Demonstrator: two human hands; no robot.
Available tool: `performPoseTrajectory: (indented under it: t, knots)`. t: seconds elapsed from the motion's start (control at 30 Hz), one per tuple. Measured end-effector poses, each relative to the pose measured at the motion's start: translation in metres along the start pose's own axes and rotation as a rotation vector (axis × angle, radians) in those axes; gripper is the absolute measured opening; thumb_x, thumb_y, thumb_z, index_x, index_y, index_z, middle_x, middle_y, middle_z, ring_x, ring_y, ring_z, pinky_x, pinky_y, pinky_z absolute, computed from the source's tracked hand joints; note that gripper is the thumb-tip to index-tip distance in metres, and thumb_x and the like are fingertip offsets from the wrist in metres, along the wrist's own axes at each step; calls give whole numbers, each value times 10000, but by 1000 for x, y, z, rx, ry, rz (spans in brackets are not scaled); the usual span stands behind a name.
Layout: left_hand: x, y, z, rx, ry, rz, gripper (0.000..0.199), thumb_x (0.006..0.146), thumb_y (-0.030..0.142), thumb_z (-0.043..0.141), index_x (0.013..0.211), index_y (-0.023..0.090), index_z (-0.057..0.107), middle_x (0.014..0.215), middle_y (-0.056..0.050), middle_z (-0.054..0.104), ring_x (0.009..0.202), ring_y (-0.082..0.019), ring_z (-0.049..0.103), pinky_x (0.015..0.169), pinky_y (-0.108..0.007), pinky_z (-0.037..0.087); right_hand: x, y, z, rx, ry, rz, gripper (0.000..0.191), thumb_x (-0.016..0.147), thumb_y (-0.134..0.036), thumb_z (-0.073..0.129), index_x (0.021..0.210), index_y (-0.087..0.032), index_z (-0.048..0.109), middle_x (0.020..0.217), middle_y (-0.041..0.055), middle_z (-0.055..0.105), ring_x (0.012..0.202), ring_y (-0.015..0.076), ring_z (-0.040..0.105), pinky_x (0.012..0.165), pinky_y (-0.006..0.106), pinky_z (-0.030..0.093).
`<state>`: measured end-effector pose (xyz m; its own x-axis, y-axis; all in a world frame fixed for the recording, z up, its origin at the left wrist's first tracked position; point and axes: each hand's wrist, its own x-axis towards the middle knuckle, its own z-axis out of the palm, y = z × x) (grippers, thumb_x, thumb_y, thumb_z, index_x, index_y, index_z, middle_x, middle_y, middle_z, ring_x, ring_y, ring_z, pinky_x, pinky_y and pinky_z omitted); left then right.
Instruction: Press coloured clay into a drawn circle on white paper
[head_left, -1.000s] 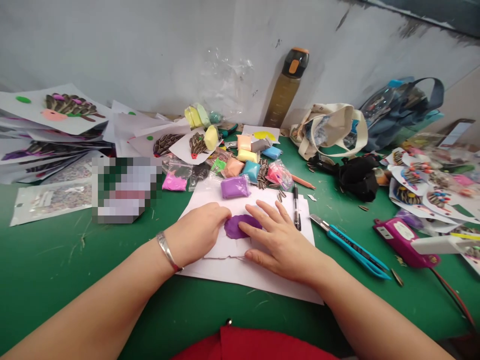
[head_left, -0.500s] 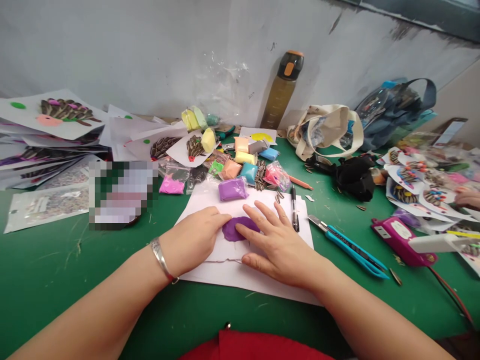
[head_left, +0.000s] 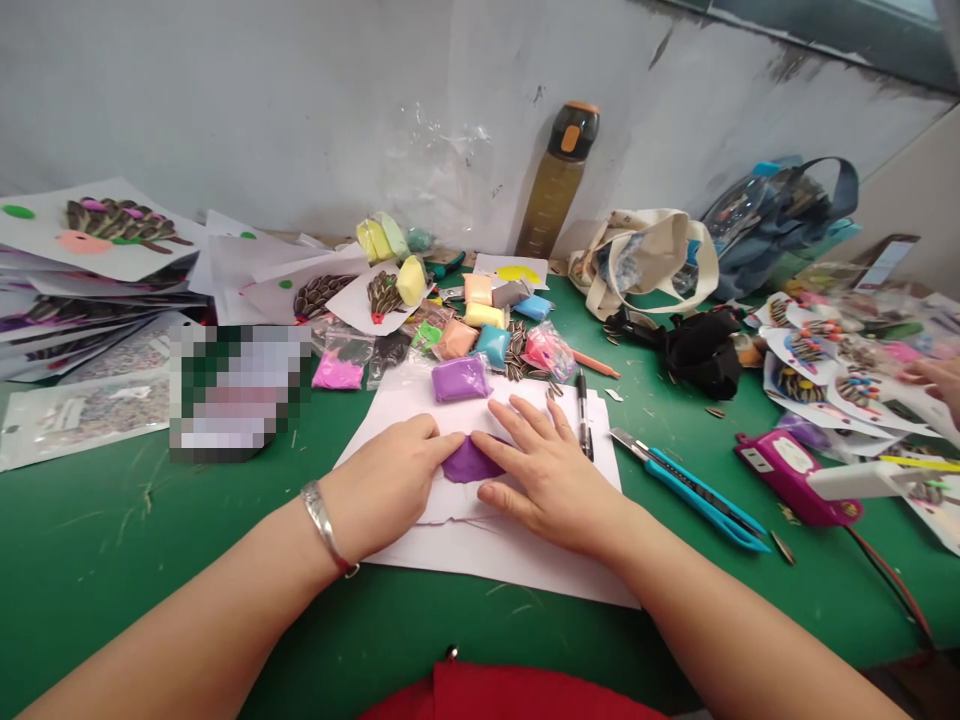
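A flattened piece of purple clay [head_left: 468, 462] lies on white paper [head_left: 442, 550] in front of me. My left hand [head_left: 394, 475] rests at its left side, the index fingertip touching the clay's edge and the other fingers curled under. My right hand [head_left: 544, 475] is spread flat over the right part, its index fingertip on the clay near the left one; it hides the right edge. Just behind sits a wrapped purple clay pack [head_left: 460, 380]. A black pen [head_left: 584, 415] lies on the paper beside my right hand.
To the right are a blue utility knife [head_left: 697, 495] and a magenta glue gun [head_left: 795, 475]. Clay packs [head_left: 492, 346] and sunflower seeds [head_left: 517, 350] lie behind. Stacked seed pictures [head_left: 97, 230] stand left, a bottle [head_left: 559, 180] by the wall. Another person's hand [head_left: 937, 380] shows far right.
My right index finger has shifted left across the clay, closer to my left index fingertip. The view has moved slightly. The other person's hand at the right edge has come further into view.
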<state>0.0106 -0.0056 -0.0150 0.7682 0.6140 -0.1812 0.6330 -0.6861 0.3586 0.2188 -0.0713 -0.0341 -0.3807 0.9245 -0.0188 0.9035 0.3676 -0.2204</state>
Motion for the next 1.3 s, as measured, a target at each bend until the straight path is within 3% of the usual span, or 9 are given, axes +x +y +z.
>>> performPoseTrajectory:
  t: [0.1, 0.27, 0.67, 0.83, 0.97, 1.1, 1.23, 1.3]
  knots:
    - [0, 0, 2, 8, 4, 1, 412, 857, 87, 378, 1189, 194, 597, 918, -71, 564, 818, -191, 539, 770, -311, 456, 1, 1, 0, 25, -10, 9, 561, 920, -596, 304, 1387, -312, 427, 1528, 98, 261, 1395, 366, 190, 1073, 663, 117]
    - [0, -1, 5, -2, 39, 11, 480, 872, 78, 348, 1319, 176, 492, 961, -87, 569, 867, -202, 544, 821, -336, 449, 1, 4, 1, 49, -3, 52, 570, 922, -594, 301, 1415, -319, 381, 1535, 92, 246, 1403, 351, 175, 1079, 646, 136]
    - [-1, -1, 7, 42, 15, 26, 505, 856, 73, 349, 1319, 209, 500, 915, -79, 548, 788, -199, 522, 750, -330, 457, 1, 9, 1, 63, -43, 24, 545, 932, -557, 328, 1418, -315, 380, 1517, 88, 293, 1394, 342, 213, 1087, 629, 160]
    - [-2, -2, 3, -9, 9, 1, 574, 844, 33, 326, 1400, 160, 391, 1052, -109, 564, 948, -214, 540, 880, -354, 443, -4, 6, -4, 88, -50, 43, 585, 936, -569, 295, 1469, -332, 246, 1543, 83, 225, 1405, 331, 189, 1088, 621, 176]
    - [-1, -2, 0, -8, -28, 2, 511, 850, 45, 337, 1324, 156, 493, 1020, -102, 580, 937, -217, 550, 861, -349, 459, -7, -1, -5, 10, 1, -16, 566, 917, -595, 318, 1434, -364, 322, 1552, 82, 191, 1411, 364, 132, 1075, 656, 129]
    - [1, -3, 1, 12, -19, 4, 498, 847, 46, 344, 1304, 152, 512, 1019, -102, 591, 934, -219, 561, 860, -353, 466, -7, -5, -2, -19, 1, -76, 564, 913, -605, 310, 1392, -323, 412, 1526, 102, 259, 1399, 379, 157, 1073, 668, 105]
    - [1, -7, 2, -31, 14, 1, 507, 854, 39, 338, 1330, 148, 476, 1131, -102, 589, 1056, -202, 540, 949, -320, 422, -5, -9, -1, -16, 12, -75, 598, 907, -614, 314, 1427, -321, 349, 1544, 104, 205, 1401, 384, 140, 1071, 671, 97]
    - [0, -8, 1, -51, 4, -10, 481, 856, 45, 347, 1294, 154, 514, 1099, -93, 598, 1020, -197, 553, 928, -312, 431, -4, -13, -1, -9, 3, -99, 615, 901, -629, 306, 1430, -318, 344, 1546, 101, 198, 1403, 384, 127, 1072, 673, 76]
